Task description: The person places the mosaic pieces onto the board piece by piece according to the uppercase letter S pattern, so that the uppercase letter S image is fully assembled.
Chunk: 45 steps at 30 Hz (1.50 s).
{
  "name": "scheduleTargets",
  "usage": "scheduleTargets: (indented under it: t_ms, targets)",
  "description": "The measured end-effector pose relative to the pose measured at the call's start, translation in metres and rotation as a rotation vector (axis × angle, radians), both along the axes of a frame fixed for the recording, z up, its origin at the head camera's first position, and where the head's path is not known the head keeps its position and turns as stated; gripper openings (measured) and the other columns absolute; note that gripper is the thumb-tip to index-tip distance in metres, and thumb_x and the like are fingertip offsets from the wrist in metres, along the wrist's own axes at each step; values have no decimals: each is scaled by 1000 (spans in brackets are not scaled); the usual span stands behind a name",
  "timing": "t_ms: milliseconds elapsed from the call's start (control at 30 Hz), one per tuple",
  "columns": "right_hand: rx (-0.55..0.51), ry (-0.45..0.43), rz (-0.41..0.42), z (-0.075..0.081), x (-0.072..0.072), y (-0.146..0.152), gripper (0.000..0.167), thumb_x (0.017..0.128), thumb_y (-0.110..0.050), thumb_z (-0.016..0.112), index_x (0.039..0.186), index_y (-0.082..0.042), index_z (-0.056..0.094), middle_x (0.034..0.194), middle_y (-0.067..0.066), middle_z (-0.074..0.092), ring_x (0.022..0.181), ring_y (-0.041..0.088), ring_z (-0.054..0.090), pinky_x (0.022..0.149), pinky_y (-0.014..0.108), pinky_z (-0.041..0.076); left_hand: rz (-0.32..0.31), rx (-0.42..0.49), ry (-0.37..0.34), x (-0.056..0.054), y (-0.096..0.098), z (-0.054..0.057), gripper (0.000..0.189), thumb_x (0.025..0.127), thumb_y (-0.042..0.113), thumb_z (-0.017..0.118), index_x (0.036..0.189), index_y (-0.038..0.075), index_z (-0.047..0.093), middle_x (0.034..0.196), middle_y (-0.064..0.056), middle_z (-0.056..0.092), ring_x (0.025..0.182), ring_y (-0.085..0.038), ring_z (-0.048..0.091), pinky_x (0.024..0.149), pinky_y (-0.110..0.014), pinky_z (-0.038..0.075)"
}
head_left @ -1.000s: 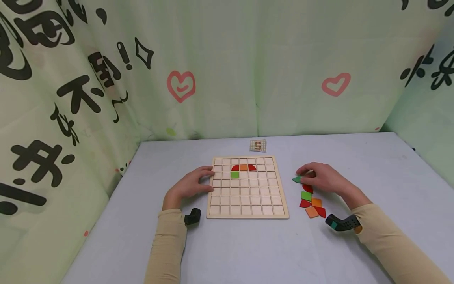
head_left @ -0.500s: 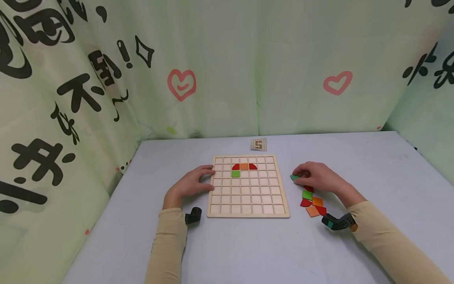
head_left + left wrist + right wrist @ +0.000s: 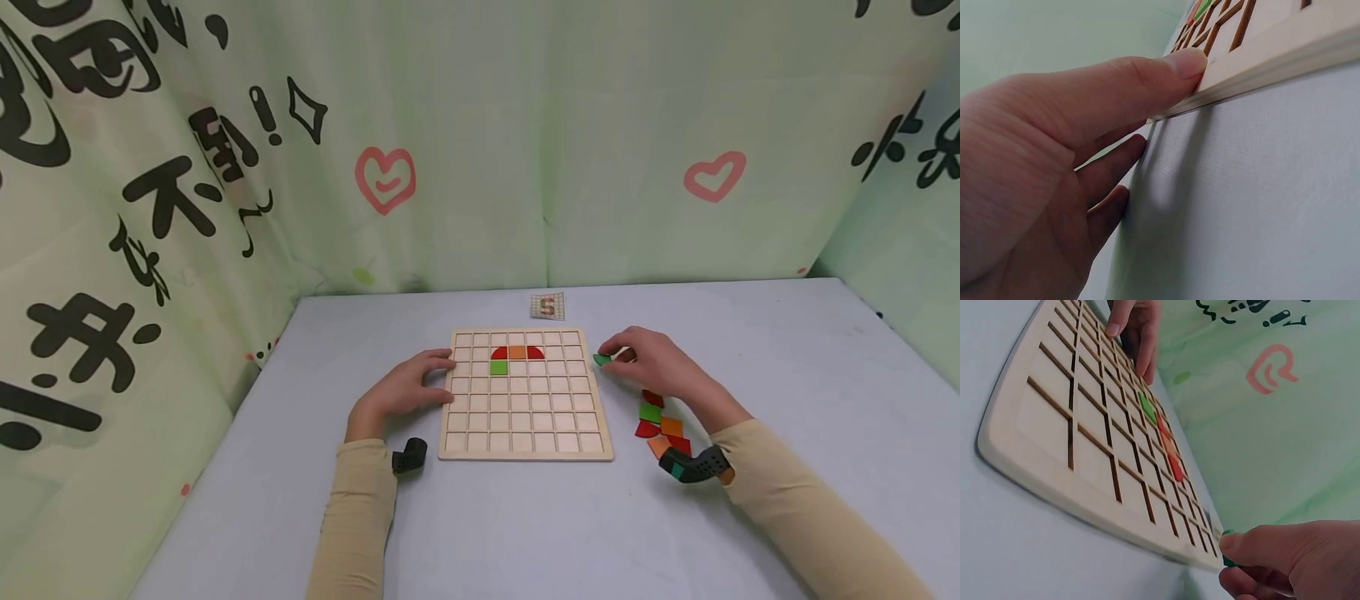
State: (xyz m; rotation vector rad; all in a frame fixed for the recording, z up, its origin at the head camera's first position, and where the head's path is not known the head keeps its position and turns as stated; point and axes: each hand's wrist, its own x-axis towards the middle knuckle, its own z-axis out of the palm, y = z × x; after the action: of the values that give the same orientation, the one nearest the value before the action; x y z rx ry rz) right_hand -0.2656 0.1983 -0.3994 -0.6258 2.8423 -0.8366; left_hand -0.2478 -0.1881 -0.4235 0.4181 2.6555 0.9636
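Note:
A square wooden grid board point(image 3: 525, 446) lies on the table with two red quarter-round tiles, an orange square tile point(image 3: 517, 352) between them and a light green square tile point(image 3: 498, 367) set in its upper cells. My left hand point(image 3: 405, 387) rests at the board's left edge, thumb on the frame and fingers fairly straight. Just off the board's right edge, my right hand point(image 3: 652, 360) pinches a dark green tile point(image 3: 602, 359) between thumb and fingers. In the right wrist view that tile point(image 3: 1229, 548) is mostly covered by the thumb.
A small pile of loose tiles, with red, light green point(image 3: 650, 412) and orange ones, lies right of the board, partly under the right wrist's camera point(image 3: 693, 467). A small patterned card point(image 3: 547, 306) lies behind the board. Printed curtains point(image 3: 480, 167) hang around the table.
My right hand has lifted away from the pile and moved left and back with the green tile, reaching close to the board's right edge. The left hand has stayed in place.

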Motion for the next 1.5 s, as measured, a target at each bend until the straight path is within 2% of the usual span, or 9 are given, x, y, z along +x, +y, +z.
scheduleTargets:
  t_ms: [333, 467, 633, 967, 1267, 1500]
  targets:
    - [-37, -65, 126, 2, -5, -51, 27, 94, -13, 69, 118, -1, 70, 108, 11, 70, 94, 21, 64, 83, 37, 55, -11, -1, 6, -1, -1, -1, 59, 91, 23, 75, 143, 5, 55, 162, -8, 35, 153, -29, 26, 124, -47, 26]
    - [-45, -42, 202, 3, -8, -74, 24, 93, -12, 70, 114, -1, 72, 106, 10, 72, 91, 20, 66, 83, 37, 56, -16, 2, 16, -1, -2, -1, 59, 90, 22, 75, 143, 4, 55, 162, -8, 36, 153, -30, 26, 124, -47, 26]
    - [-56, -27, 259, 4, -8, -98, 20, 92, -11, 70, 110, -3, 74, 104, 8, 73, 90, 18, 65, 83, 36, 56, -24, 8, 21, -2, -3, -1, 58, 90, 21, 75, 142, 4, 55, 161, -9, 37, 152, -30, 27, 123, -46, 27]
    - [-17, -53, 297, -2, -7, -126, 16, 92, -12, 73, 105, -4, 75, 101, 6, 72, 88, 16, 65, 84, 33, 56, -30, 4, 23, -1, -2, 0, 57, 91, 21, 74, 142, 4, 55, 161, -9, 37, 151, -31, 29, 123, -47, 27]
    - [34, 13, 322, -6, -4, -135, 12, 91, -13, 74, 99, -5, 74, 92, 3, 70, 78, 13, 58, 75, 27, 52, -35, 1, 32, -1, -2, 1, 56, 91, 21, 74, 141, 3, 56, 160, -10, 38, 151, -31, 30, 123, -48, 28]
    - [60, 48, 319, -8, -4, -137, 13, 90, -14, 74, 99, -5, 75, 90, 4, 67, 78, 13, 58, 73, 27, 51, -30, 4, 30, 0, -2, 1, 56, 91, 21, 74, 141, 4, 56, 160, -10, 38, 151, -31, 30, 123, -47, 28]
